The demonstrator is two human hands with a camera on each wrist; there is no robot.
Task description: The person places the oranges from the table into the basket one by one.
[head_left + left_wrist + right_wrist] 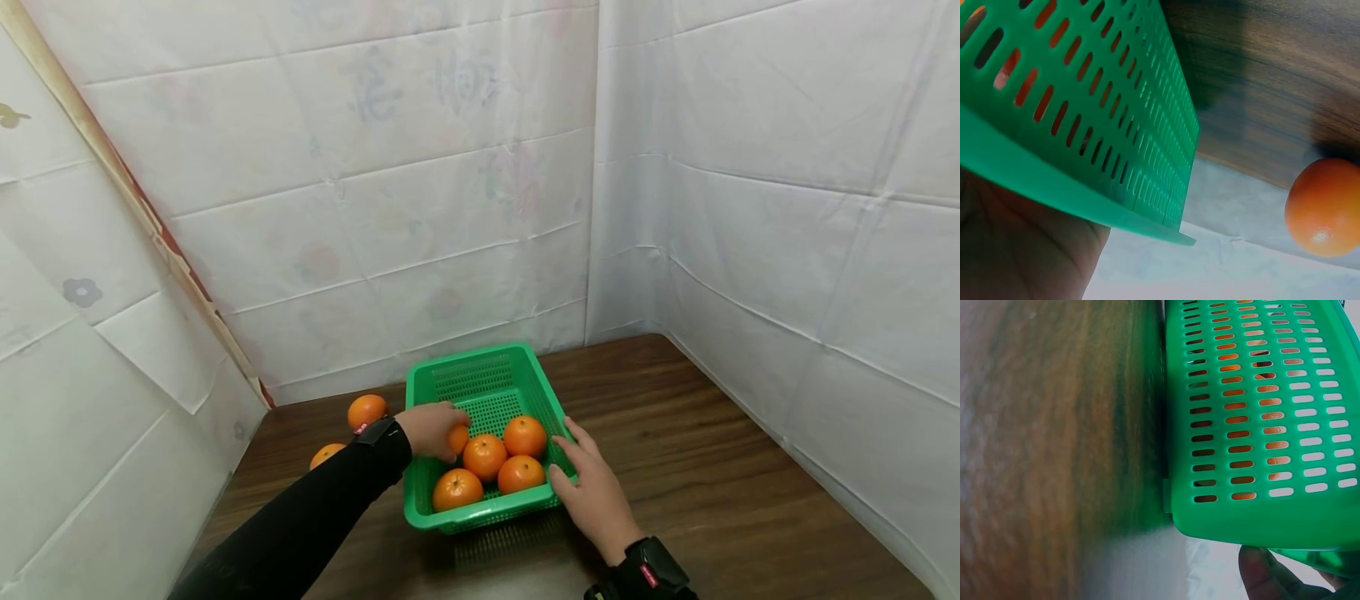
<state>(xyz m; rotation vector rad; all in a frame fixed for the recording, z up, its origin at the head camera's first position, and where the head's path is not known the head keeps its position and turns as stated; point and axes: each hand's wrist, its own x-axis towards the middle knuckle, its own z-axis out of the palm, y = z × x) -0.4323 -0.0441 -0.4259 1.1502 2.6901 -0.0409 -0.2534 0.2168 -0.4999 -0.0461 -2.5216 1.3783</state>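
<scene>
I have the left grip (433, 431) inside the green basket (495, 510), fingers and thumb curled round one orange (458, 438); I cannot tell whether that fruit touches the basket floor. My right grip (596, 500) has its fingers loosely spread and touching the basket's right rim near the front corner, with no fruit in it.

I count five oranges in the one basket: the held one, plus four loose oranges (484, 457) grouped toward the front. Two more sit outside on the bench (637, 408), left of the basket: a rear orange (367, 411) and a nearer orange (326, 455), partly hidden by my black sleeve (300, 525).

Each wrist carries a black band (651, 567). In both wrist views the slotted basket wall stands in my way, so the fruit inside shows only through the slots. White sheets (450, 208) enclose the bench behind and on both sides.
</scene>
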